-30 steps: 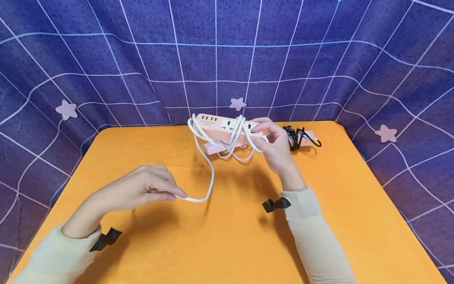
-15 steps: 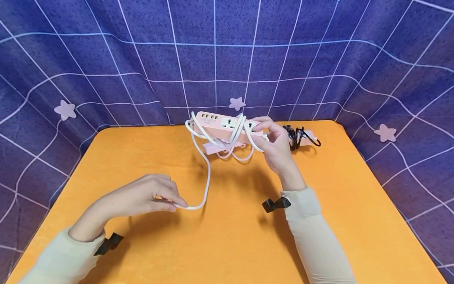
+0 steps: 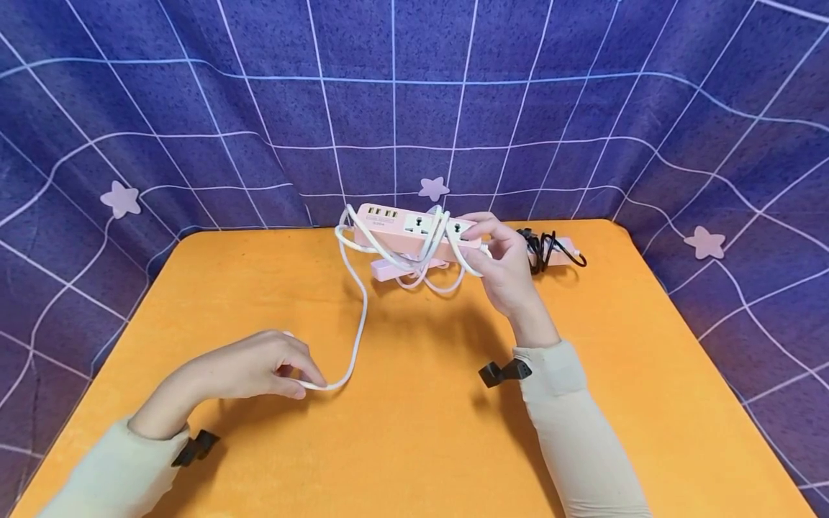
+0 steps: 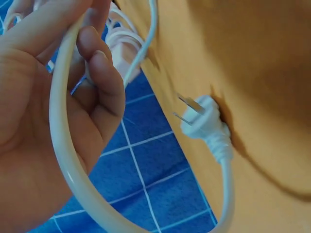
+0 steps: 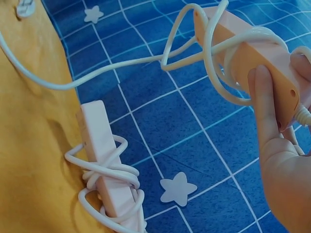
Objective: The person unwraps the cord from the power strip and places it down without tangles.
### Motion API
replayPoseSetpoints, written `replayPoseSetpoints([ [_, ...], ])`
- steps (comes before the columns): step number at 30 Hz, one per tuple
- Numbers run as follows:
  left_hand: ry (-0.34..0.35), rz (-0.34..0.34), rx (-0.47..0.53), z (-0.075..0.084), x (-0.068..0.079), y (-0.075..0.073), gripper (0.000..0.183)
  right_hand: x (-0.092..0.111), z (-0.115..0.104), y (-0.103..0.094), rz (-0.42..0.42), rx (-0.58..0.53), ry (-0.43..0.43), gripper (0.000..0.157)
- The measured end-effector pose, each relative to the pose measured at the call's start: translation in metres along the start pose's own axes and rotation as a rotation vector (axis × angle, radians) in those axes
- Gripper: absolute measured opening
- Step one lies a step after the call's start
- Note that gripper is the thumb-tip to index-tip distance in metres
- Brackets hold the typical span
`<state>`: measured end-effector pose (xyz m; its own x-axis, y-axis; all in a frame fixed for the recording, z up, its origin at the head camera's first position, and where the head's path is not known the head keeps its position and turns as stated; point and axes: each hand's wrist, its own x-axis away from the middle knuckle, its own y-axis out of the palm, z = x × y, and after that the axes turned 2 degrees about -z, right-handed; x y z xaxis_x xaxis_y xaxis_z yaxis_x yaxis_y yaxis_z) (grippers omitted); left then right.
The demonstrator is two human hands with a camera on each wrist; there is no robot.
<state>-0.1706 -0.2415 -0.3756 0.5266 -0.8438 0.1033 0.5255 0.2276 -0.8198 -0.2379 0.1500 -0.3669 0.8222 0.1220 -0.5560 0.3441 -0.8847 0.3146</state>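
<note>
Pink and looped with white cord [image 3: 364, 309], a power strip [image 3: 401, 243] is gripped by the right hand [image 3: 508, 270] near the far edge of the table [image 3: 414, 432], while the left hand [image 3: 252, 365] pinches the cord.

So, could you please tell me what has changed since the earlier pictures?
The left-hand grip, pinching the white cord, has moved lower in the head view and slightly left; the cord's hanging stretch shifted left with it. Nothing was newly grasped or released. The right-hand grip still holds the pink power strip in nearly the same place, and the black cord stayed put.
</note>
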Motion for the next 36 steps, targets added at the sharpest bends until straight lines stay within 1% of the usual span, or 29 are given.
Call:
replayPoseSetpoints([
  [5,-0.068,-0.001,0.036,-0.013,0.005,0.0,0.023,0.001,0.0,0.0,0.002,-0.003,0.007,0.031],
  [9,-0.129,0.012,0.036,-0.024,0.011,-0.003,0.022,0.001,-0.001,0.0,0.001,-0.004,0.014,0.03],
  [13,-0.154,0.018,0.035,-0.035,0.019,-0.008,0.023,0.001,-0.001,0.001,-0.001,0.003,0.017,0.031],
  [16,-0.175,0.018,0.036,-0.044,0.027,-0.012,0.024,0.001,0.0,0.001,0.002,0.017,0.017,0.03],
  [18,-0.204,0.019,0.037,-0.049,0.034,-0.016,0.024,0.0,0.0,0.001,0.004,0.025,0.016,0.029],
  [21,-0.267,0.014,0.041,-0.058,0.046,-0.021,0.024,0.0,0.001,0.001,0.005,0.03,0.015,0.028],
  [23,-0.312,0.012,0.014,-0.064,0.054,-0.025,0.025,0.0,0.001,0.001,0.004,0.029,0.013,0.028],
  [26,-0.353,0.021,-0.055,-0.075,0.065,-0.032,0.028,0.0,0.0,0.002,0.001,0.024,0.012,0.03],
  [28,-0.365,0.034,-0.115,-0.082,0.071,-0.036,0.03,0.0,-0.001,0.002,-0.001,0.015,0.013,0.03],
  [31,-0.359,0.056,-0.175,-0.093,0.08,-0.041,0.033,0.0,-0.002,0.002,0.005,-0.012,0.01,0.031],
  [34,-0.363,0.075,-0.225,-0.1,0.088,-0.044,0.037,0.0,-0.003,0.002,0.016,-0.037,0.004,0.031],
  [36,-0.387,0.093,-0.28,-0.102,0.093,-0.046,0.038,0.0,-0.003,0.001,0.02,-0.039,0.001,0.032],
])
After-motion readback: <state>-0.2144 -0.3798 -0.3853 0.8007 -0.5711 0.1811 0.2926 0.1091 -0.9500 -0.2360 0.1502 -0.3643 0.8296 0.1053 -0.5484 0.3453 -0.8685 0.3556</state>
